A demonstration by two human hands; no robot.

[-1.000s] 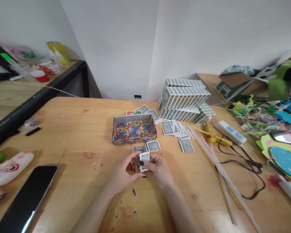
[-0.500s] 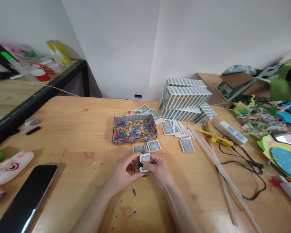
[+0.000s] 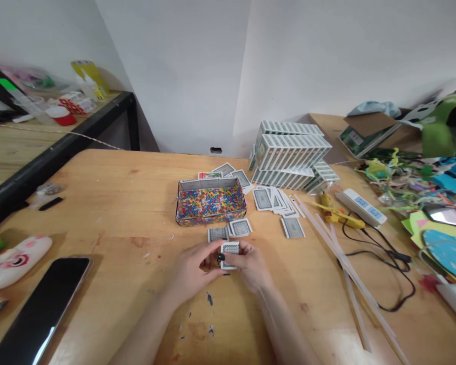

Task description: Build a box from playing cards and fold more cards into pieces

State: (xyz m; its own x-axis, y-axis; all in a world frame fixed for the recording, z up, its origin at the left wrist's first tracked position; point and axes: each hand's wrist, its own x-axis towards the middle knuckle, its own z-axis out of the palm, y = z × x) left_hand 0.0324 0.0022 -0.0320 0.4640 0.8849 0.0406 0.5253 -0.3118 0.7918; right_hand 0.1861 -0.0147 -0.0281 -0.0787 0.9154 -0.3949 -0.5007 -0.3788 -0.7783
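Observation:
Between both hands are playing cards, held with their patterned backs up over the near middle of the table. My right hand grips them, its dark-nailed thumb lying across the top. My left hand closes on their left edge with fingers and thumb; part of its fingers is hidden. Just beyond lie a small card stack and another card, backs up. Farther back stands an open box with a colourful patterned lining and card-back strips along its inner wall.
Spread cards and a separate card lie to the right. Striped card cartons are stacked behind. At right are glue sticks, a yellow glue gun and a power strip. A phone lies at left.
The held cards have shifted slightly right and turned a little straighter in my hands. Both hands keep nearly the same place; the box and loose cards have not moved.

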